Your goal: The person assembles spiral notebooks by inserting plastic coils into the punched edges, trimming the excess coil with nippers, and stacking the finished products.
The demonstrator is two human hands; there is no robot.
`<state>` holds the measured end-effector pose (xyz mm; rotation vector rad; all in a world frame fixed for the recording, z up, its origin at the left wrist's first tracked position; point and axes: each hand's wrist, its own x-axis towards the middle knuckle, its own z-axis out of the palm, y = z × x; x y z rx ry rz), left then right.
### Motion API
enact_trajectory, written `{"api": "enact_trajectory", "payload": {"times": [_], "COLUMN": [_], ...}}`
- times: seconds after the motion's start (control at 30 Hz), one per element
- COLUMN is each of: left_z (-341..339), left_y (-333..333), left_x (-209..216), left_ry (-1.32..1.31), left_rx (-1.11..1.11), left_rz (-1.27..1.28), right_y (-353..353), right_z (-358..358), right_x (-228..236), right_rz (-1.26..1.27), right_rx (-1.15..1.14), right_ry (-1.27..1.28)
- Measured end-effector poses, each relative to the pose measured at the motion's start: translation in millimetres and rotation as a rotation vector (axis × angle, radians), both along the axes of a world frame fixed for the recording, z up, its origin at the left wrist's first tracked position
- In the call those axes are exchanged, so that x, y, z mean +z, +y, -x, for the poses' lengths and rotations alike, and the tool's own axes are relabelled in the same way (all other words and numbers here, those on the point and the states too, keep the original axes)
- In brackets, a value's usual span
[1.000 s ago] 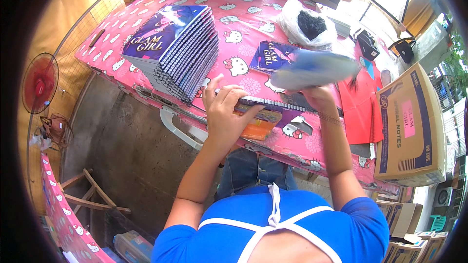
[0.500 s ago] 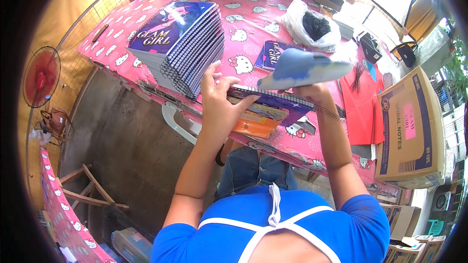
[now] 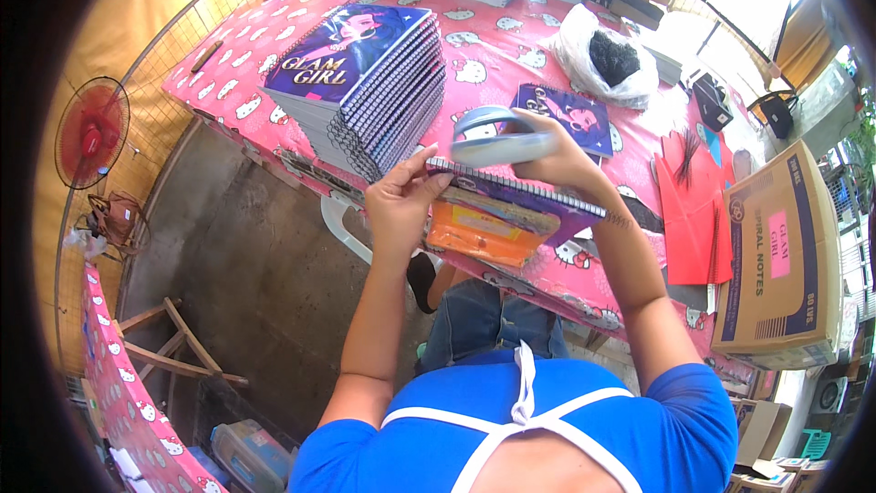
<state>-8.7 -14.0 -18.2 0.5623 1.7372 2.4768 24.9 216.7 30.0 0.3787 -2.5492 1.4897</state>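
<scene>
The left hand (image 3: 401,205) has thumb and forefinger pressed together on the left end of a spiral notebook's (image 3: 573,224) wire-bound spine. The right hand (image 3: 550,157) curls round a blurred blue-grey hand tool (image 3: 488,150), its head near that same end; whether the tool's jaws are open or closed, I cannot tell. The notebook is at the near edge of the table, spine up, cover tilted against an orange block (image 3: 493,233).

The left fingertips look most at risk: with the tool so close, a slip could nip them. A loose coil tail (image 3: 620,215) overlaps the right forearm and could snag, tugging the binding out of line. If the thumb's pinch weakened, the notebook might slide off the block.

Beyond, to the left, the notebook stack (image 3: 356,47) leans unevenly over its coils; a knock from the left elbow or wrist could topple it. Its top cover carries large gold capitals, clearly legible. Farther right lies another notebook (image 3: 584,126), its title partly hidden by the tool and hand. At far right, the cardboard carton (image 3: 744,288) bears dark block capitals, a printed band and a pink label (image 3: 778,245) with lettering.
</scene>
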Motion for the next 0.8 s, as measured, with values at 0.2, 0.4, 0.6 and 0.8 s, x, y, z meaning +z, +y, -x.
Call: {"api": "enact_trajectory", "payload": {"times": [0.2,0.4,0.6,0.8], "left_z": [4.3,-20.6,-87.1,-86.3], "left_y": [3.3,-4.5,-0.3,36.5], "left_x": [14.4,96.5,105.7,10.7], "left_ry": [-0.007,0.782,0.985,0.812], "left_rx": [-0.175,0.253,0.187,0.092], "left_rz": [-0.094,0.026,0.281,0.336], "right_y": [37.3,64.9,44.2,9.9], "right_z": [-47.5,-201.1,-286.1,-243.0], "right_x": [-49.0,-60.9,-108.0,-79.4], "right_rz": [-0.766,-0.768,-0.853,-0.276], "right_rx": [-0.427,-0.803,-0.995,-0.641], "right_ry": [0.052,-0.135,-0.297,-0.129]}}
